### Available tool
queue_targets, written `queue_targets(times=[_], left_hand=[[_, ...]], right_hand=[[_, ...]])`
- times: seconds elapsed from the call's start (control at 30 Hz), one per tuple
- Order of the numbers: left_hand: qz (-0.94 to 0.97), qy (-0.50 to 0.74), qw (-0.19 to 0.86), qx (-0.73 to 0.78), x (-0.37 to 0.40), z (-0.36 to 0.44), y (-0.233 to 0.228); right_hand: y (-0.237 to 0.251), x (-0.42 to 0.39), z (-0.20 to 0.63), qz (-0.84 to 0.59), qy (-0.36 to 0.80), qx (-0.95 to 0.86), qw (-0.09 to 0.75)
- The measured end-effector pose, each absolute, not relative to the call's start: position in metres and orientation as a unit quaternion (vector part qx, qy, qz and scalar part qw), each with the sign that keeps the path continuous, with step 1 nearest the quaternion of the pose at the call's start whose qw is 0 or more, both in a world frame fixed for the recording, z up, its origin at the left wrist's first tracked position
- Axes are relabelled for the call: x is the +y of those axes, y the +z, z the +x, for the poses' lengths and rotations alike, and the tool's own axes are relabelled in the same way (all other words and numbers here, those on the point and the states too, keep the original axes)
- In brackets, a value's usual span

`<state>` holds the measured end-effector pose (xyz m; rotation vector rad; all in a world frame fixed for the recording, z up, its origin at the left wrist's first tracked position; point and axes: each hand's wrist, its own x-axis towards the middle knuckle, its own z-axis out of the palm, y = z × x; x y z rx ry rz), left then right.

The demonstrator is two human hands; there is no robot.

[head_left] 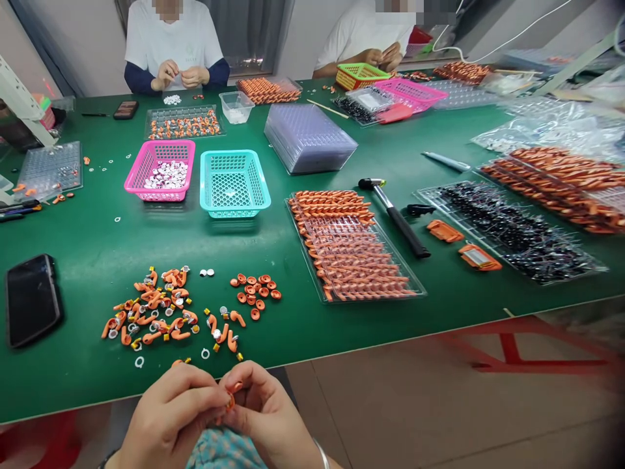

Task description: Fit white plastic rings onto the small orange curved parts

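Your left hand (168, 417) and your right hand (266, 413) are close together at the near edge of the green surface (439, 306). The fingers of both hands are pressed together, pinching one small orange plastic piece (229, 402) between them. It sits right where your fingertips meet, just off the edge of the surface.

Just past your hands lies a loose pile of curved orange pieces and little white rings (156, 306). Beside it on the right is a small bunch of round orange caps (256, 294). A black phone (32, 298) lies flat to the left, well apart from the pile.

Further right is a clear plastic tray filled with rows of orange pieces (351, 247), and next to it lies a black hammer (395, 215).

Further back stand a pink plastic basket with white bits inside (160, 170) and a teal plastic basket (234, 182), side by side. Behind the teal one on the right is a stack of clear trays (310, 137).

At the far side, two other people in white shirts work with their own hands.
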<state>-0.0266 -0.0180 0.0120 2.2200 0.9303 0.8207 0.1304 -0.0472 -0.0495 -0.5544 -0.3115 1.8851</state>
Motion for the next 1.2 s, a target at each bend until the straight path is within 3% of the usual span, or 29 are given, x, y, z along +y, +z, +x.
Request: queue_targets(times=[0.3,0.57,0.87,1.2], left_hand=[[0.836,0.279,0.325,0.343,-0.019,-0.027,0.012],[0.753,0.239,0.464,0.401,-0.011,-0.029,0.015],[0.782,0.339,0.334,0.403,-0.017,-0.023,0.018],[0.700,0.314,0.428,0.478,-0.019,-0.015,0.018]], right_hand=[[-0.050,-0.047,0.130,-0.256,0.782,-0.139,0.552],[-0.051,-0.049,0.130,-0.215,0.803,-0.131,0.540],[-0.048,-0.046,0.132,-0.264,0.766,-0.179,0.558],[-0.047,-0.048,0.134,-0.336,0.700,-0.255,0.576]])
